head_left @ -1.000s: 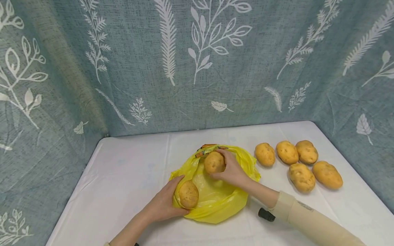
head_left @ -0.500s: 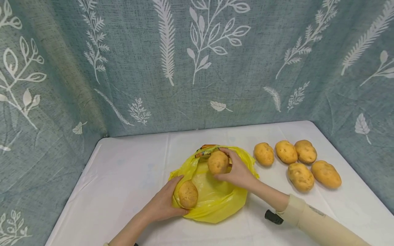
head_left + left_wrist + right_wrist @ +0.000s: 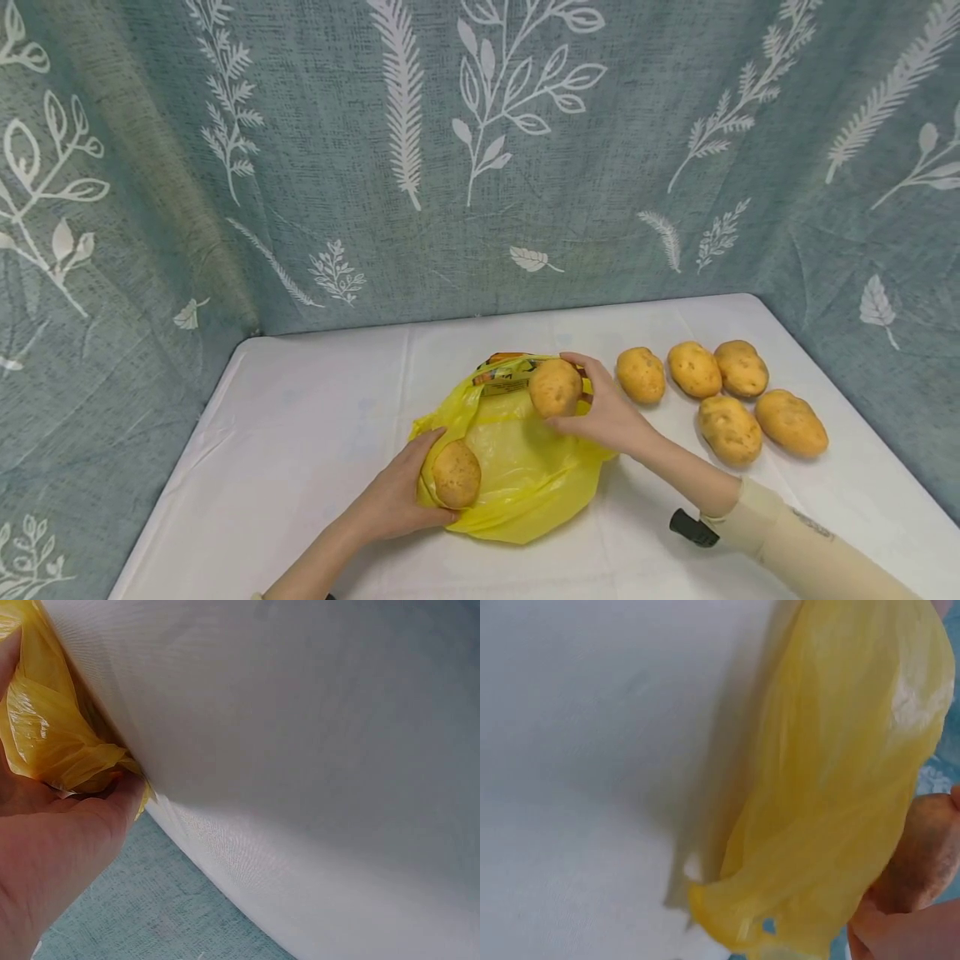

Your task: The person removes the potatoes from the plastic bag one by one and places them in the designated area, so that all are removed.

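Observation:
A yellow plastic bag (image 3: pixel 525 492) lies with its mouth spread wide, printed at its far rim. My left hand (image 3: pixel 397 496) grips its left side, thumb and fingers curved around a potato (image 3: pixel 457 474) inside. The left wrist view shows the bag's crumpled film (image 3: pixel 45 727) gathered in that hand. My right hand (image 3: pixel 603 412) holds another potato (image 3: pixel 555 387) between thumb and fingers, over the bag's far right rim. In the right wrist view this potato (image 3: pixel 922 851) is partly behind the bag's side (image 3: pixel 840 750).
Several potatoes (image 3: pixel 729 431) lie grouped on the white tablecloth to the right of the bag. A blue-green curtain with white leaf prints (image 3: pixel 450 250) stands behind the table and along both sides. A small black device (image 3: pixel 693 528) is at my right wrist.
My right hand has moved to the right with its potato, from over the bag's far middle to its right rim, uncovering more print. My left hand keeps its grip.

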Tool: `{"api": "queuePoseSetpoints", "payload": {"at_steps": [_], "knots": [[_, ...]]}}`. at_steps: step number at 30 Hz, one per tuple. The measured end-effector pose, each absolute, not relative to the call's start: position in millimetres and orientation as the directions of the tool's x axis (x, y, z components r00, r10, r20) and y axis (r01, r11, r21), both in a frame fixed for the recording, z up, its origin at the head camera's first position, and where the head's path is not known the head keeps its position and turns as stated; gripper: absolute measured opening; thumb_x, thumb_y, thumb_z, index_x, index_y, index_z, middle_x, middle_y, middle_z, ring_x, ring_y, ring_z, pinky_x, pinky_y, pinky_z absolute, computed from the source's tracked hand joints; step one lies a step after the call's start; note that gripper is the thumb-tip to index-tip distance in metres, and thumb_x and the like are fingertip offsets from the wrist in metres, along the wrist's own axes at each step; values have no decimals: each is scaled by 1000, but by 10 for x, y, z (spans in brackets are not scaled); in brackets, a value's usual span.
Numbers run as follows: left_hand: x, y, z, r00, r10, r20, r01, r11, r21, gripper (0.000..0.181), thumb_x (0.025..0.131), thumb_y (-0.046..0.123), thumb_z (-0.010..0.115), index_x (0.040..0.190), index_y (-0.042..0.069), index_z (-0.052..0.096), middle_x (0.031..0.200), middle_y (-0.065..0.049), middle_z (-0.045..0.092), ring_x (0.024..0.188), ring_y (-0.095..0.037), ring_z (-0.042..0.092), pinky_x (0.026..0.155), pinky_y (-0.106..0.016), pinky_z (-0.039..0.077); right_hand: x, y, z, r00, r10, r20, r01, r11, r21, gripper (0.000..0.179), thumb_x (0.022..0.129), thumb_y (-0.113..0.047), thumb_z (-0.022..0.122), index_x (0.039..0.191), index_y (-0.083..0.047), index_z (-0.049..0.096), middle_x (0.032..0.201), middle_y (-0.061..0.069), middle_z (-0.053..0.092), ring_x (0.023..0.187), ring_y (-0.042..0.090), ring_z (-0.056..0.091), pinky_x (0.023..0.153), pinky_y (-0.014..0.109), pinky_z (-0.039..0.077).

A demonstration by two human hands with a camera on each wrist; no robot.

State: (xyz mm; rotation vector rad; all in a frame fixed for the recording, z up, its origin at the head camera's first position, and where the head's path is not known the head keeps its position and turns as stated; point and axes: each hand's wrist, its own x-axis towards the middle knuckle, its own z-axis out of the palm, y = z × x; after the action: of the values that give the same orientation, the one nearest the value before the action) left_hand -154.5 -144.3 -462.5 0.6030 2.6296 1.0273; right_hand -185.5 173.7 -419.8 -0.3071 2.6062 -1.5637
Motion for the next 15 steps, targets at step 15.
{"api": "queuePoseSetpoints", "payload": {"at_steps": [15], "knots": [[-1555,-1441,-4639,-884,459,-89,279,671,687,109,65,44,89,152,12,31,152,-18,34,136,-41,36,103,-63,34,-1786,2104,-4100,-979,-203,-19,-69,417,-906,89,80,-17,80,150,-10,26,152,20,24,135,45,35,105,55,37]]}}
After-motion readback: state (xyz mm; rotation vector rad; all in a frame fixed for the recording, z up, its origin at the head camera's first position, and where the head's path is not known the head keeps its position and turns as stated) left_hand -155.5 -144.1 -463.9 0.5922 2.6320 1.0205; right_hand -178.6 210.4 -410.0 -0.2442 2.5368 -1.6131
